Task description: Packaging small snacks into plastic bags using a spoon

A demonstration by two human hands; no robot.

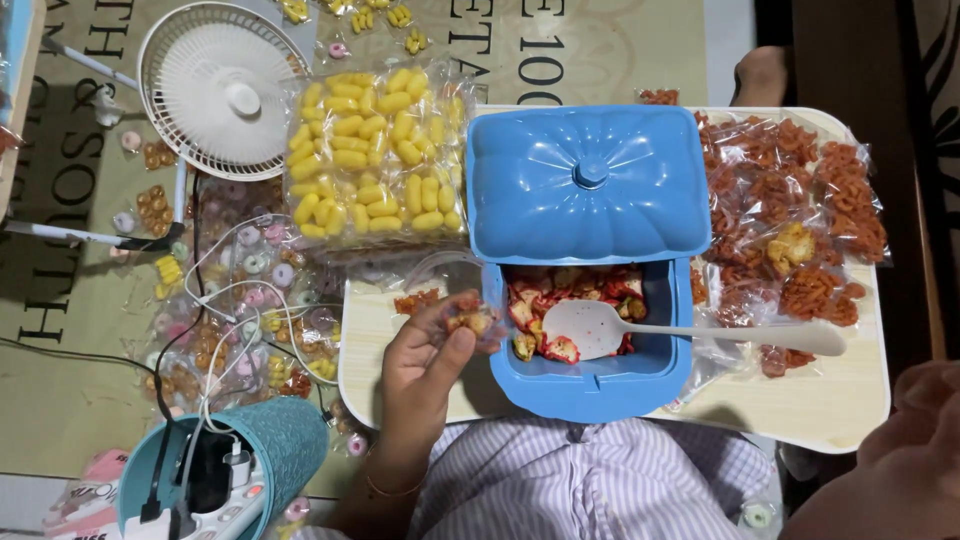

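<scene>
Your left hand [432,345] pinched a small clear snack packet [470,322] in closed fingertips, just left of the blue box [590,385]; a loose grip risked spilling pieces. Right hand [900,470]: fingers unreadable.

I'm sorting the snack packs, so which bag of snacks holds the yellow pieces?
The big clear bag of yellow puffs, lying between the white fan and the blue lid. The packs right of the lid hold orange-red snacks.

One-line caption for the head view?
Left hand holds a small clear packet of snacks beside an open blue box containing a white slotted spoon.
</scene>
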